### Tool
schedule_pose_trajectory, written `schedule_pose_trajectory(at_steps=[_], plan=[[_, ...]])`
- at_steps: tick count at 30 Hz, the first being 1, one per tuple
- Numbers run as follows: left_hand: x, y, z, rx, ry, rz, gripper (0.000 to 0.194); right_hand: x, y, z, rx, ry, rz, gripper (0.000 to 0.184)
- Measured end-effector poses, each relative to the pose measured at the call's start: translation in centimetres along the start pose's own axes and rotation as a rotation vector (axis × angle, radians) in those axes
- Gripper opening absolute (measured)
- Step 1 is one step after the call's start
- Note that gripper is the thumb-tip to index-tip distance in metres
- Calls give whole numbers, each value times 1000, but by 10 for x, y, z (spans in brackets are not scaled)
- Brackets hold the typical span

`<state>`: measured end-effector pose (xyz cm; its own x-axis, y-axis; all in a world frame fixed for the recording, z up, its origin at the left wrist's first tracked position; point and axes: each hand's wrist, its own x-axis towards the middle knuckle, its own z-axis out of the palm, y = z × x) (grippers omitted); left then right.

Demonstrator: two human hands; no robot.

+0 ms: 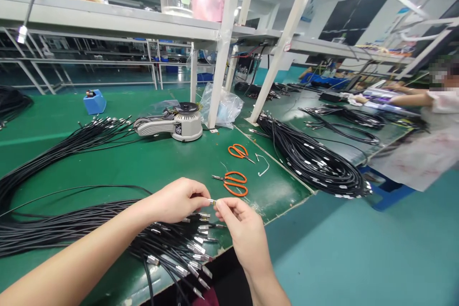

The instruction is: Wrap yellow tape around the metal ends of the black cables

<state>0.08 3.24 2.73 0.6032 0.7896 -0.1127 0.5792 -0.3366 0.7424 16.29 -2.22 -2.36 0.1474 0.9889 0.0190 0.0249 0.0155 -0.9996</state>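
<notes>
Between my two hands is the small metal end of a black cable, a cable connector (213,202). My left hand (181,199) pinches it from the left with thumb and fingertips. From the right, my right hand (242,224) has its thumb and fingers closed at the connector's other end; what exactly they pinch there is hidden. Beneath my hands lies a bundle of black cables (107,220) with silvery connector ends fanned toward the table's front edge. Just beyond my hands are orange-handled scissors (234,183), with a second pair of scissors (238,151) farther back.
A grey tape dispenser (186,126) and a blue holder (95,102) stand at the back. Another cable bundle (64,146) lies left, a coiled cable bundle (311,158) right. A white shelf post (224,48) rises from the green table (172,162). Another person (433,119) works at far right.
</notes>
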Motion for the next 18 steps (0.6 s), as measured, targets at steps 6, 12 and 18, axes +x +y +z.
schedule_pose_trajectory(at_steps=[6,12,18], plan=[[-5,3,3,37,29,-7,22,-2,0,-3,-51,-4,-24,18],[0,0,10,154,56,107,20,-4,2,3,-110,-27,-56,19],[-28,11,15,251,256,137,24,7,3,-20,-180,-99,-88,16]])
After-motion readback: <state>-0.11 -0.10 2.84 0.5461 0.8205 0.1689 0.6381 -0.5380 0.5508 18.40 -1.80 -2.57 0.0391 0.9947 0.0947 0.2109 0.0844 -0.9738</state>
